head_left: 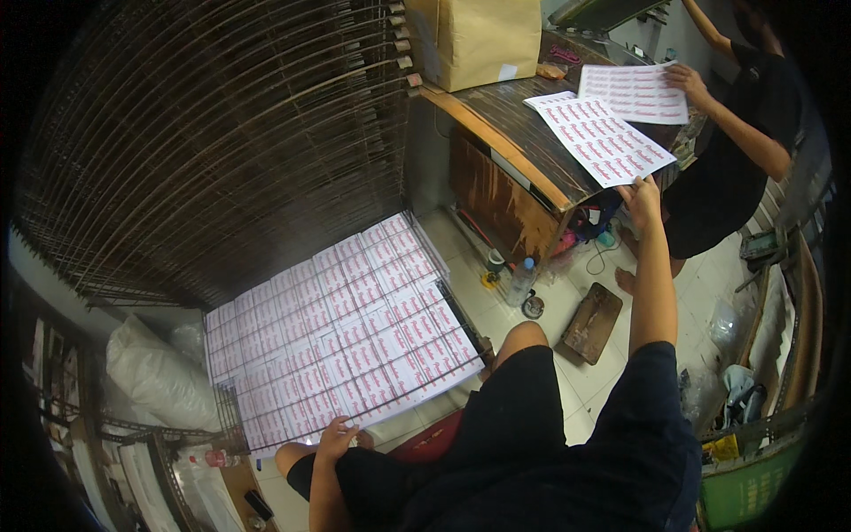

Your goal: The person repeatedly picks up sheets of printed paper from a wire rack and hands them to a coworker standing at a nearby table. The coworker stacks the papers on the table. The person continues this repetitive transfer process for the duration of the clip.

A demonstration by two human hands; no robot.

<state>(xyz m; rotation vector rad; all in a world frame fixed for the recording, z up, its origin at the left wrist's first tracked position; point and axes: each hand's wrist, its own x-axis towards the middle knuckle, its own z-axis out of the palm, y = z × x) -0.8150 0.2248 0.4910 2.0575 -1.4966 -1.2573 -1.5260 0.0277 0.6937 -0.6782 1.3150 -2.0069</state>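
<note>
My right hand (642,202) reaches out to the wooden desk and pinches the near corner of a white sheet (607,137) printed with rows of red lettering. That sheet lies over the desk's edge, on top of other paper. Low on the left, my left hand (335,438) is closed at the near edge of a wire rack tier (372,410). Whether its fingers hold the rod or paper I cannot tell. Several printed sheets (346,310) lie side by side across this tier. Raised tiers of the drying rack (222,133) stand above and behind them.
Across the desk (510,106), another person's hand (688,84) holds a second printed sheet (634,93). A brown paper package (492,44) stands on the desk. On the tiled floor are a plastic bottle (521,282) and a low wooden stool (592,324). A white sack (160,372) lies left.
</note>
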